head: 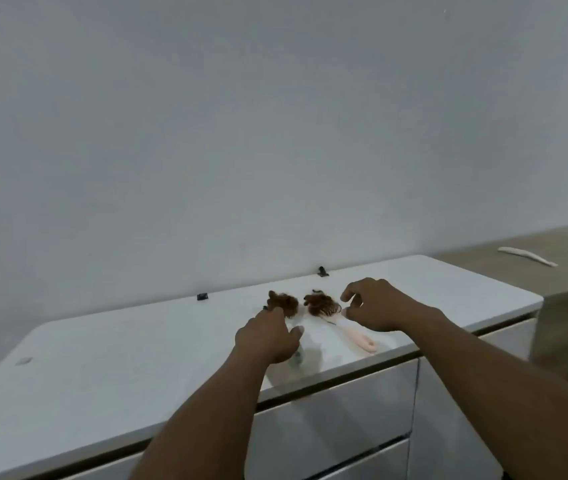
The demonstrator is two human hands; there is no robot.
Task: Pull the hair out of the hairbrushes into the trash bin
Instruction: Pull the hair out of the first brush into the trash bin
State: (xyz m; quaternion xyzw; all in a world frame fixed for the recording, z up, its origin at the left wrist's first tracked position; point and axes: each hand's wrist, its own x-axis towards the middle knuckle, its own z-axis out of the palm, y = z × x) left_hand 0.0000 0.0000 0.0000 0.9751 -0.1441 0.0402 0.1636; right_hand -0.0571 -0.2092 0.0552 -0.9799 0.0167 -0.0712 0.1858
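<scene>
White glossy worktop [109, 362] against a bare grey wall. Two hairbrushes near its middle, both matted with brown hair. Pink hairbrush [341, 323], handle pointing to 5 o'clock. Second hairbrush [284, 304] just at its 9 o'clock, handle mostly hidden under the left hand [268, 336], whose fingers reach onto the hair; grip cannot be told. Right hand [376, 306] at 3 o'clock of the pink one, fingers curled apart, holding nothing.

White glossy cabinet top [102, 368], drawer fronts [338, 403] below its front edge, two small black clips [323, 271] at the back edge against a plain grey wall [241, 116], pale curved item [526, 256] on the adjoining wood-tone surface [552, 268] at right.
</scene>
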